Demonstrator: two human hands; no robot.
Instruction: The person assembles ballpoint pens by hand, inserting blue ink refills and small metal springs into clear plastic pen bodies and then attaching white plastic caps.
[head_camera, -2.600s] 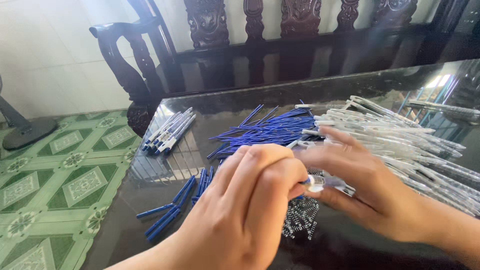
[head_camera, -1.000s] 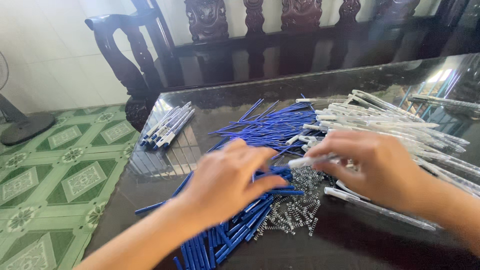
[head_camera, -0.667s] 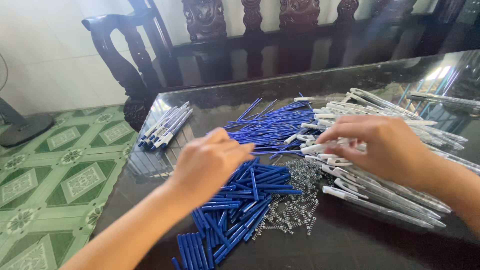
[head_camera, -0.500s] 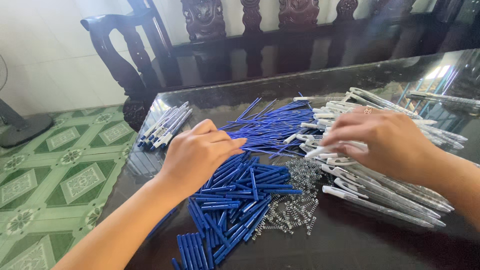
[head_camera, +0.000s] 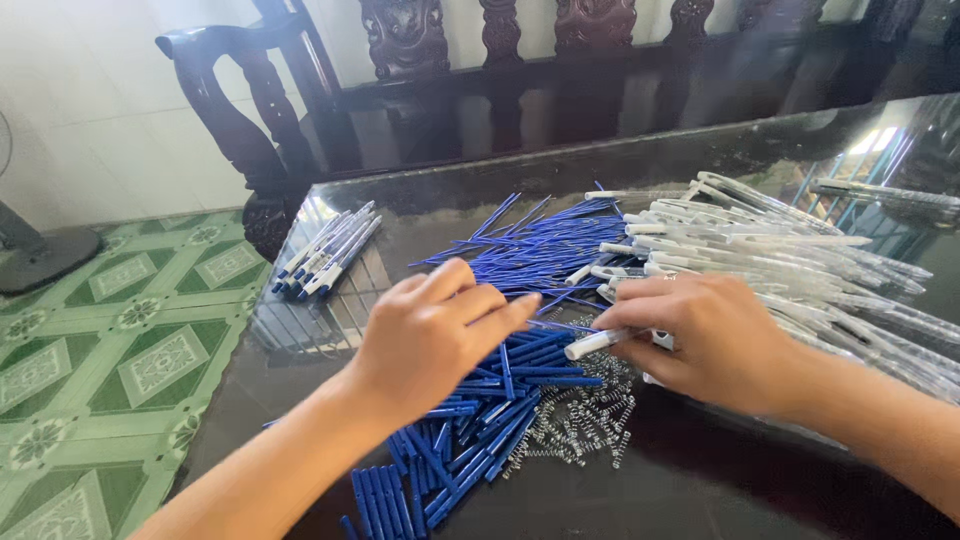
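My right hand (head_camera: 715, 335) grips a clear pen barrel with a white tip (head_camera: 592, 344), pointing left over the table. My left hand (head_camera: 440, 330) hovers with fingers extended over a heap of blue pen pieces (head_camera: 470, 440), reaching toward the thin blue refills (head_camera: 540, 245); it holds nothing that I can see. A small pile of metal springs (head_camera: 585, 415) lies just below my right hand. Many clear pen barrels (head_camera: 790, 255) are heaped to the right.
A bundle of assembled blue-and-white pens (head_camera: 325, 255) lies at the dark glossy table's (head_camera: 700, 480) left edge. A carved dark wooden bench (head_camera: 420, 60) stands behind the table. Green patterned floor tiles (head_camera: 110, 340) and a fan base (head_camera: 45, 255) are to the left.
My left hand went out to the pen bundle at the left and has come back toward the centre. My right hand picked a clear barrel from the heap.
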